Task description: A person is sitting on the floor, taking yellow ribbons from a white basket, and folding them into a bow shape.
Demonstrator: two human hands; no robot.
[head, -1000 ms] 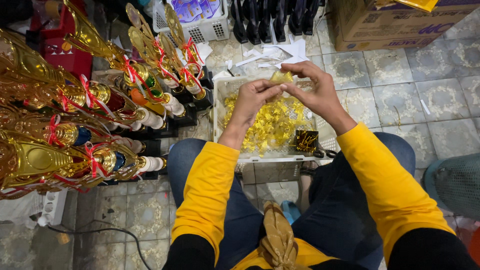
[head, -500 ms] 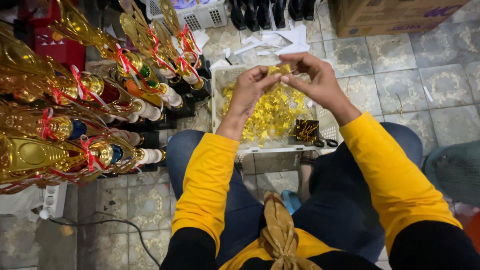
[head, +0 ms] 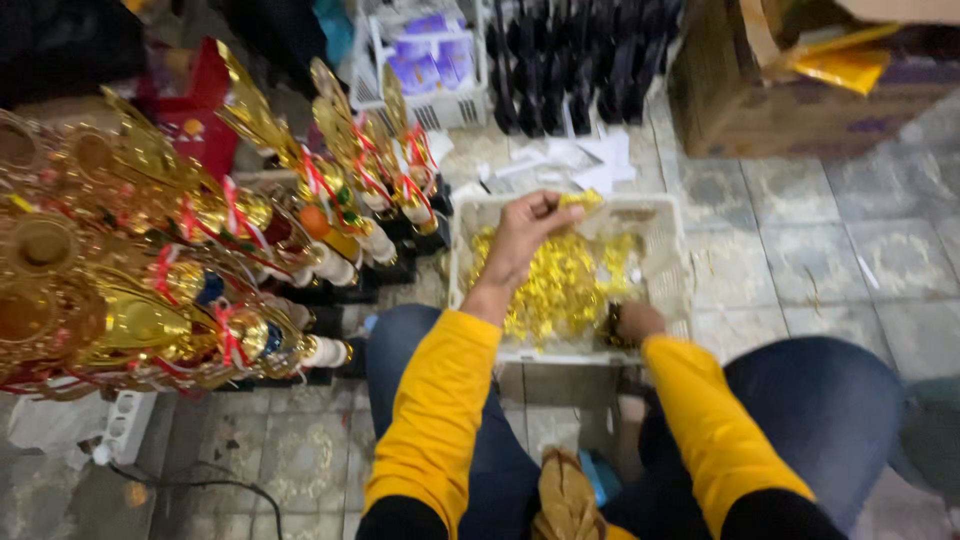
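Fingertips of the left hand (head: 525, 232) pinch a small gold piece (head: 580, 200) above the white basket (head: 668, 262). The right hand (head: 638, 322) dips low into the basket's heap of gold trophy parts (head: 560, 285); I cannot tell how its fingers sit. Finished gold trophies (head: 200, 260) crowd the tiled floor (head: 800, 250) just beside the left arm.
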